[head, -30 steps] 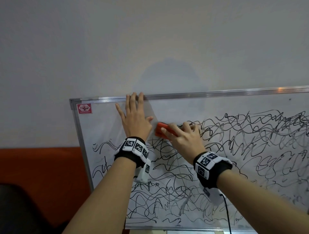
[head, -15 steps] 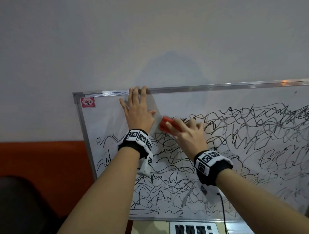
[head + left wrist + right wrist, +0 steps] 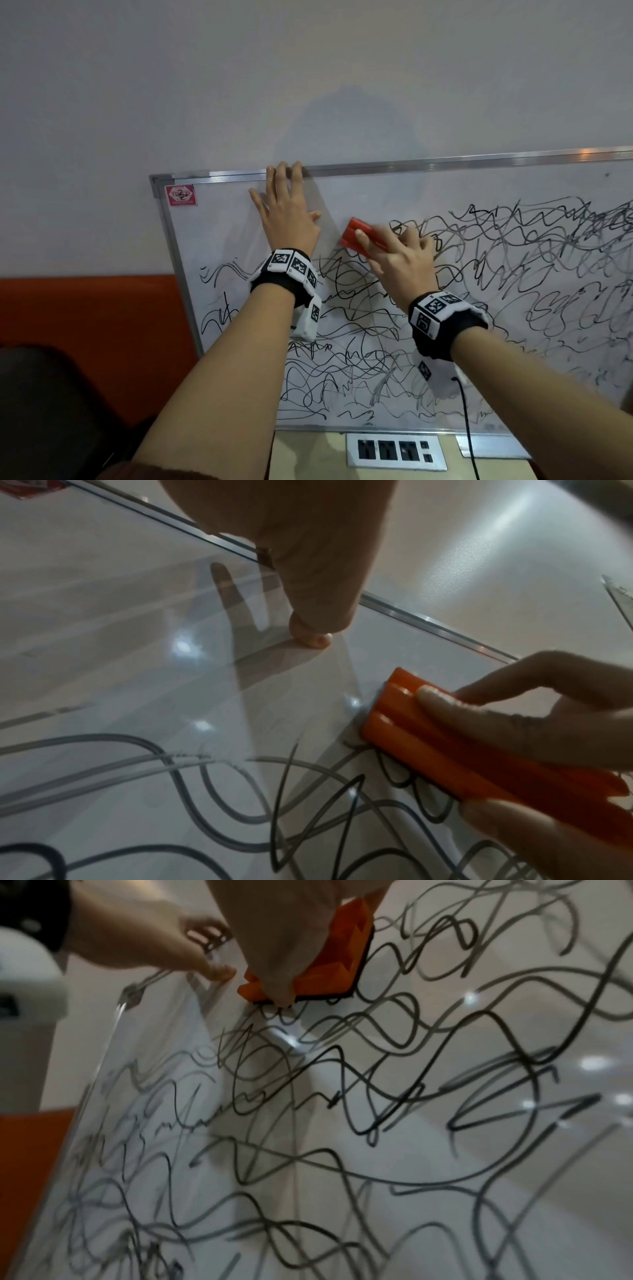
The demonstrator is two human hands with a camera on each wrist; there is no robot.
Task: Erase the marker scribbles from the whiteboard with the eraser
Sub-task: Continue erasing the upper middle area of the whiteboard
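The right hand grips the eraser on the whiteboard, beside the flat, spread left hand.

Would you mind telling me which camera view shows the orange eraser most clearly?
The left wrist view: the eraser fills it, ridged back showing. In the right wrist view the right hand covers most of it; the head view shows one small end.

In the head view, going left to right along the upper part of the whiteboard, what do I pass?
Red sticker → left hand flat on the whiteboard → orange eraser → right hand gripping it → scribbles.
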